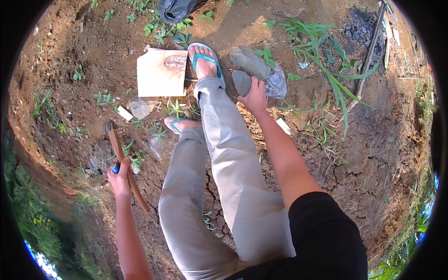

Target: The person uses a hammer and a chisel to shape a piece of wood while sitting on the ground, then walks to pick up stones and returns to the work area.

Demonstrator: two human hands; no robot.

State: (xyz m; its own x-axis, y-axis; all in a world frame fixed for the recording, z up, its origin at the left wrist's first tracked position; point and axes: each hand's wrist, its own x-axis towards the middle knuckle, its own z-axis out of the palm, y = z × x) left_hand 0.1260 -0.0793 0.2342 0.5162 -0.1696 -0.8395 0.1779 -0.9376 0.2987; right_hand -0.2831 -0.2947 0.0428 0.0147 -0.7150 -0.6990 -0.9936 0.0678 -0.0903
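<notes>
At the left, my left hand [120,176] is closed round the wooden handle of a hammer [118,144]. Its dark metal head points away from me, over the soil. A blue piece [115,168], perhaps the end of another tool, shows in the same hand; its kind is hidden by the fingers. My right hand [255,97] grips a smooth grey stone [241,83] beside my farther foot. To the left of that foot lies a pale square wooden board [156,77] with a rough hollow [175,63] near its far right corner.
A larger grey slab of rock [249,61] and a crumpled clear plastic bag [276,83] lie close to my right hand. A black bag [176,9] sits at the far edge. Long grass [333,77], sticks [371,49] and charred bits [361,30] are at the right.
</notes>
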